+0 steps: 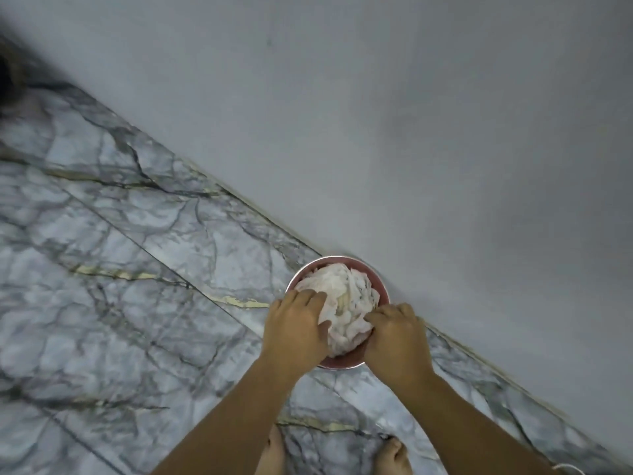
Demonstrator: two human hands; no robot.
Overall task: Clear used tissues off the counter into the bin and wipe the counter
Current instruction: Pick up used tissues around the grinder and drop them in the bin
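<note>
We see two bare hands pressed onto one heap of crumpled tissues. The left hand lies palm down on the heap's left flank, its fingers curled over the paper and gripping a fold. The right hand meets the heap from the right, knuckles up, fingertips pinching the paper near the middle of the mound. Both forearms run down and out of the lower edge of the view.

The tissues form a single white mass, thin, wrinkled and layered, with faint yellowish and dark specks; we cannot count the separate sheets. The mass fills and rises above one round bin, whose smooth pink-red rim shows as an arc above the hands and again as a short curve between the wrists.

The bin stands on a floor of glossy grey marble-patterned tiles, veined in dark grey with a few pale gold streaks; straight joints cross it on the diagonal. The bin sits against a plain, matte grey wall, which meets the floor along a diagonal line.

Two bare feet show at the lower edge, between the forearms. A thin white curved object, partly cut off, lies at the lower right corner; we cannot tell what it is.
</note>
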